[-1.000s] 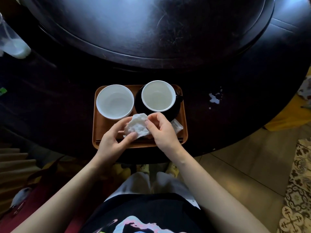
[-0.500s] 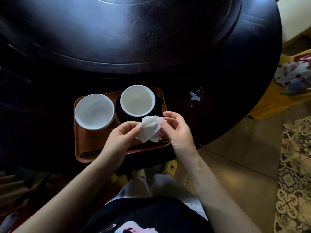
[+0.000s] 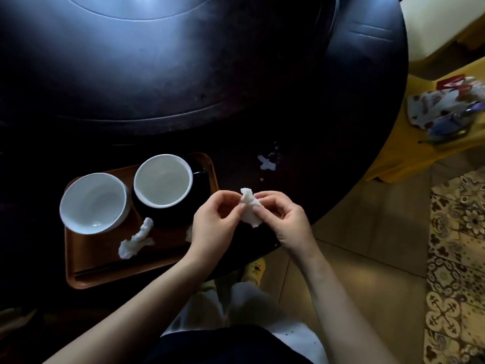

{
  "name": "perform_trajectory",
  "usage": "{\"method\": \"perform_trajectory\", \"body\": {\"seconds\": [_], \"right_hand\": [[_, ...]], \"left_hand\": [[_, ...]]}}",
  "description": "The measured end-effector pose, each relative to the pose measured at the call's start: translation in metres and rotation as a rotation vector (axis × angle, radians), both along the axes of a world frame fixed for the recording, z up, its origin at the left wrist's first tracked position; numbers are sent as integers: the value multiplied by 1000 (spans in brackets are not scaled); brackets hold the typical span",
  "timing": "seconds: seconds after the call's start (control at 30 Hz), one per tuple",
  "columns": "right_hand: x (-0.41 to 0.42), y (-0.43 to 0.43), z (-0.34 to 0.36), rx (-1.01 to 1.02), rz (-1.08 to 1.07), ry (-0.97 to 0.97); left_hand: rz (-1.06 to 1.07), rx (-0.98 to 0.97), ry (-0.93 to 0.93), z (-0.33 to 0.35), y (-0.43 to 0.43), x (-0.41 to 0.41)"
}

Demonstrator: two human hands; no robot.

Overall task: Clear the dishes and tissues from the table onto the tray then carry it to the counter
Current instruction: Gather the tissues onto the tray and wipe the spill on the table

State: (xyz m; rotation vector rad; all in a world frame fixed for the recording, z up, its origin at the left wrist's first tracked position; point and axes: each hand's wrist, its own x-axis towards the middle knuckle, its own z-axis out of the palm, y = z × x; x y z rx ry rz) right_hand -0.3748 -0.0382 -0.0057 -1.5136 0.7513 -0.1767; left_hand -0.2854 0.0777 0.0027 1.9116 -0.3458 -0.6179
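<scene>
Sitting at nine o'clock on the dark round wooden counter [image 3: 301, 106] is the brown rectangular wooden tray [image 3: 86, 261], close to the near edge. On its far left corner stands the white round ceramic bowl [image 3: 94, 203], empty. Just beside it, at three o'clock from the bowl, the white-lined dark ceramic cup [image 3: 163, 179] sits on a black round saucer [image 3: 195, 203], its handle pointing toward three o'clock. At six o'clock from that cup, a twisted scrap of white tissue [image 3: 136, 239] lies loose on the bare tray floor, touching neither dish. A second bit of white paper peeks out at the tray's right side, mostly hidden behind the wrist.

Moving across now: the left hand [image 3: 212, 227] is over the tray's right edge, thumb and fingers pinched together. Its grip is closed on the crumpled white tissue wad [image 3: 249, 207]. The right hand [image 3: 287, 219] meets it from three o'clock, fingertips also pinched onto the same wad, so both grips clamp that paper between them. The wad hangs in the air, clear of the tray, just above the counter's near rim.

At twelve o'clock from the wad, a small white spill [image 3: 266, 164] spots the dark counter surface, well apart from the tray. Further right, past the counter's edge, a yellow seat [image 3: 409, 151] carries a patterned bundle, blurred.
</scene>
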Motion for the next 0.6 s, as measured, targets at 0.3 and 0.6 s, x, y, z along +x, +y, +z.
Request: {"method": "perform_trajectory", "body": {"seconds": [0.3, 0.6], "right_hand": [[41, -130, -36, -464, -289, 205], [116, -170, -81, -988, -34, 186]], "left_hand": [[-215, 342, -355, -61, -48, -5], [-289, 735, -633, -110, -47, -51]]}}
